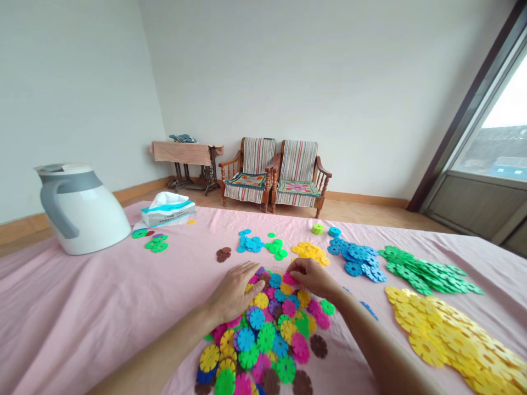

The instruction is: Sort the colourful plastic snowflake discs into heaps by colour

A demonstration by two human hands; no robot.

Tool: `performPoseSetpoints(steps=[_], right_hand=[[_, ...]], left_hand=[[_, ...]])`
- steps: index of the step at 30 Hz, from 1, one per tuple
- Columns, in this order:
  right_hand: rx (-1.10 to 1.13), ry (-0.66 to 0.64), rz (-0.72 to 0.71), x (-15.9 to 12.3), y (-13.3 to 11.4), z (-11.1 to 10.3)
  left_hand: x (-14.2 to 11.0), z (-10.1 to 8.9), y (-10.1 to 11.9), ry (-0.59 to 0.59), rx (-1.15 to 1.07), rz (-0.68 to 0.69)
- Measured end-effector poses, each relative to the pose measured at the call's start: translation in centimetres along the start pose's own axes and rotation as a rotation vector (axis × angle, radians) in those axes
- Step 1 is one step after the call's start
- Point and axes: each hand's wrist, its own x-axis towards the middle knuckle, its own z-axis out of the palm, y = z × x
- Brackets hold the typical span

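Note:
A mixed pile of snowflake-shaped plastic linking discs (pixel 265 336) in pink, yellow, green, blue, purple and brown lies between my forearms. My left hand (pixel 235 292) rests along the pile's upper left edge, open, with its fingers stretched out and thumb apart. At the upper right edge, my right hand (pixel 313 277) has its fingers curled and pinched at a pink disc (pixel 289 278); the fingertips partly cover it. Just beyond that hand lies a small group of yellow discs (pixel 310 252).
Sorted blue (pixel 358 257), green (pixel 424 270) and large yellow heaps (pixel 453 334) lie right. Small light-blue (pixel 250 243), green (pixel 276 249) and brown groups (pixel 223 254) sit beyond. A white jug (pixel 84 211) and tissue box (pixel 168 212) stand left on the pink cloth (pixel 144 291).

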Motion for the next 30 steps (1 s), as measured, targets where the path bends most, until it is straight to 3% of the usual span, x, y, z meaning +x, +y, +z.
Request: performPoseSetpoints(steps=[6,11,14,19,25,30], right_hand=[[0.029,0.053,-0.023,0.4,0.1,-0.2],[0.104,0.073,-0.085,0.6,-0.5,-0.3],[0.168,0.043,-0.103,0.4,-1.4,-0.1],[0.326,0.000,-0.125,0.0,-3.3,1.4],[0.412,-0.038,-0.115,-0.5,-4.4,3.3],[0.399,-0.021,-0.098,-0.8,-4.7,4.3]], left_hand=[[-0.4,0.3,1.5,-0.152,-0.070,0.116],[-0.6,-0.3,3.0,-0.210,-0.195,0.199],[-0.6,-0.3,3.3,-0.125,-0.318,0.157],[-0.4,0.4,3.1,0.170,-0.403,-0.125],[-0.5,0.6,2.6,0.177,-0.554,-0.196],[-0.5,0.8,2.6,0.105,-0.695,-0.202]])
